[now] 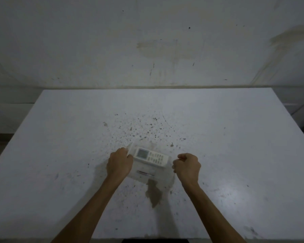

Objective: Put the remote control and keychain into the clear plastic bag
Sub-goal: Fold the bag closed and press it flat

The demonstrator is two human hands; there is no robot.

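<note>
Stained white wall fills the upper half of the frame; below it lies a pale, speckled table [218, 137] with a brown blotch near the lower centre. At the centre of the frame my white remote [151, 156] lies slantwise, apparently inside the clear bag [147, 174], whose film is so faint that I cannot trace its edges surely. I see no keychain; whether it is already in the bag or elsewhere I cannot tell. I judge the remote light, stiff and a little slick, best taken across its long sides; the bag looks thin, limp and slippery, best pinched at its open rim. My left hand [119, 163] is curled closed on the bag's edge at the remote's screen end. My right hand [187, 166] is drawn into a loose fist just beside the remote's other end, probably gripping the film there, though I cannot be certain.
</note>
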